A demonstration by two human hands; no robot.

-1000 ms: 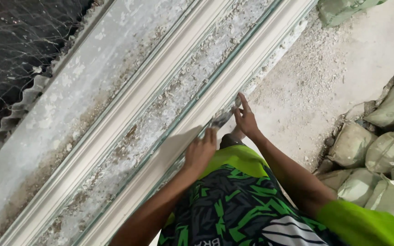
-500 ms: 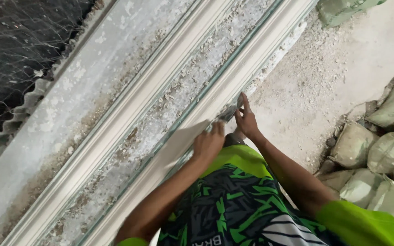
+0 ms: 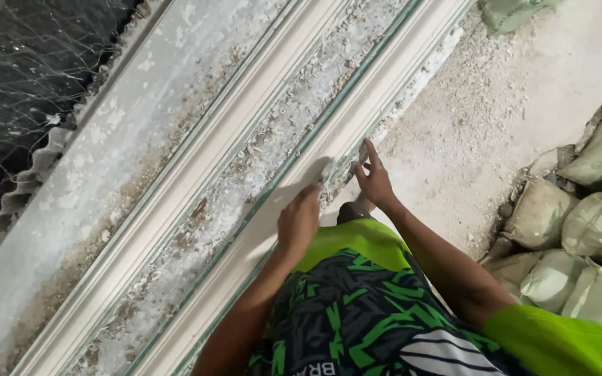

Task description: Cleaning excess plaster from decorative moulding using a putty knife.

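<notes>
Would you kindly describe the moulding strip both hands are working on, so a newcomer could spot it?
Two long white moulding strips run diagonally across the frame. Take the nearer strip, beside the dusty floor; unlike the farther strip, the left hand and right hand rest on it.

Stacked pale green filled sacks at right edge, another pale green sack at top

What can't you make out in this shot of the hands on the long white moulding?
All from the head view:
- Left hand: seen from the back; its palm and anything under it on the white moulding are hidden.
- Right hand: whether its fingertips press the moulding edge or hover is too small to tell.
- Moulding ends: cut off by the frame edges.
- Sacks: partly cut off at the right edge.
- Feet: hidden by the shorts.
</notes>
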